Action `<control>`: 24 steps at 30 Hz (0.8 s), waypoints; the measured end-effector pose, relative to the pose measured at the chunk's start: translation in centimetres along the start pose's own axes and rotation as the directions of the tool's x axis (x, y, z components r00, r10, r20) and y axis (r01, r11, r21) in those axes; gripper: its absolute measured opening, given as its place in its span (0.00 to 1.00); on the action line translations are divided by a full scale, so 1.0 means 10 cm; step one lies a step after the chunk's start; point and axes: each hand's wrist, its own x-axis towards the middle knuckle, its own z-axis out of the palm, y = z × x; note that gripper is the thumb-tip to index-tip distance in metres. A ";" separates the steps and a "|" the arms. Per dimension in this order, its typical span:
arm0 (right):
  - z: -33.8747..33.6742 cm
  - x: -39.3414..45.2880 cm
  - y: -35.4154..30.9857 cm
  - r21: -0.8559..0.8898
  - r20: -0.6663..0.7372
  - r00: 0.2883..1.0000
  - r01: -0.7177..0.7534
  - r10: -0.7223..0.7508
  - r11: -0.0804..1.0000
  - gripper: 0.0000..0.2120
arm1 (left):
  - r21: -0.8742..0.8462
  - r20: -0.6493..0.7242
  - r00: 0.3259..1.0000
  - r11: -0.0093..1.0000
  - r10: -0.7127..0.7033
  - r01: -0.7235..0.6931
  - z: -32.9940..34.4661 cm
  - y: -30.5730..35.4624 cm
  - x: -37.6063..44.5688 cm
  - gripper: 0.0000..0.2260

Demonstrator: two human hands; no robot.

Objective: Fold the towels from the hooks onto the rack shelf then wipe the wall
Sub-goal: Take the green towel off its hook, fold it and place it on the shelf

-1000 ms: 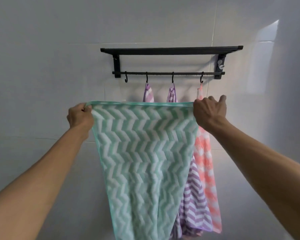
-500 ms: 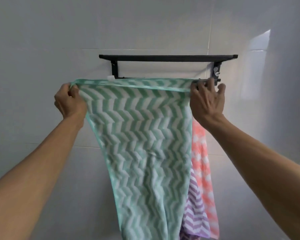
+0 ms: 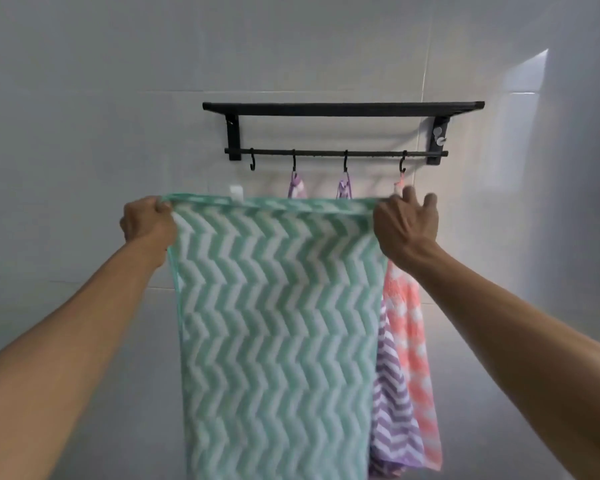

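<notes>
A green and white zigzag towel hangs spread flat in front of me, held by its top edge. My left hand grips the top left corner. My right hand pinches the top right corner, its outer fingers loose. The towel's top edge is below the black rack's hook bar and well under the rack shelf. Behind it, two purple striped towels hang from the middle hooks and a pink towel from the right hook. The left hook is bare.
The grey tiled wall fills the view behind the rack. A small white wall fitting peeks above the green towel's edge. A bright reflection lies on the tiles at the right.
Half a second ago the towel's top edge was raised in front of the hook bar; now both hands have lowered it below the hooks, about where it was one second ago.
</notes>
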 end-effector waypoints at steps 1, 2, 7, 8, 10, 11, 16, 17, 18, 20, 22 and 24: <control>-0.05 0.04 -0.01 0.008 -0.143 0.989 -0.025 0.026 1.000 0.11 | -0.037 -0.093 0.995 0.999 0.026 -0.030 -0.01 0.05 0.05 0.13; -0.09 0.08 -0.03 0.015 -0.229 0.973 -0.037 0.040 0.999 0.13 | -0.065 -0.156 0.987 0.997 0.037 -0.047 -0.04 0.13 0.09 0.14; -0.13 0.11 -0.04 0.019 0.177 0.984 -0.017 0.013 1.000 0.08 | -0.116 0.025 0.995 0.989 0.095 -0.092 -0.11 0.13 0.14 0.09; -0.15 0.11 -0.02 0.034 0.129 0.991 -0.032 0.028 0.999 0.10 | -0.096 0.019 0.995 0.991 0.100 -0.097 -0.11 0.13 0.11 0.10; -0.18 0.15 0.00 0.079 -0.060 0.997 -0.051 0.056 0.996 0.11 | -0.095 -0.069 0.994 0.991 0.085 -0.091 -0.11 0.12 0.09 0.11; -0.19 0.18 -0.01 0.150 -0.095 0.992 -0.065 0.080 0.986 0.11 | -0.117 -0.093 0.993 0.990 0.067 -0.078 -0.10 0.13 0.10 0.11; -0.04 0.24 0.00 0.529 0.073 0.961 -0.263 0.265 0.807 0.07 | -0.119 -0.078 0.997 0.993 -0.006 -0.003 -0.08 0.04 0.05 0.12; -0.01 0.22 0.00 0.578 0.147 0.955 -0.293 0.256 0.762 0.08 | -0.110 -0.073 0.997 0.994 -0.015 0.007 -0.09 -0.02 0.03 0.12; 0.02 0.20 0.02 0.658 0.225 0.947 -0.320 0.227 0.681 0.09 | -0.107 -0.058 0.998 0.994 -0.033 0.027 -0.11 -0.07 0.02 0.12; 0.01 0.18 0.07 0.836 0.340 0.925 -0.379 0.168 0.396 0.08 | -0.138 -0.037 0.997 0.988 -0.074 0.068 -0.15 -0.15 0.04 0.12; -0.03 0.16 0.09 0.936 0.270 0.930 -0.314 0.250 0.159 0.05 | -0.232 -0.078 0.993 0.971 -0.083 0.063 -0.19 -0.11 0.09 0.12; 0.02 0.11 0.07 0.970 0.215 0.926 -0.238 0.310 0.037 0.09 | -0.298 -0.089 0.996 0.955 -0.015 -0.012 -0.22 -0.10 0.09 0.10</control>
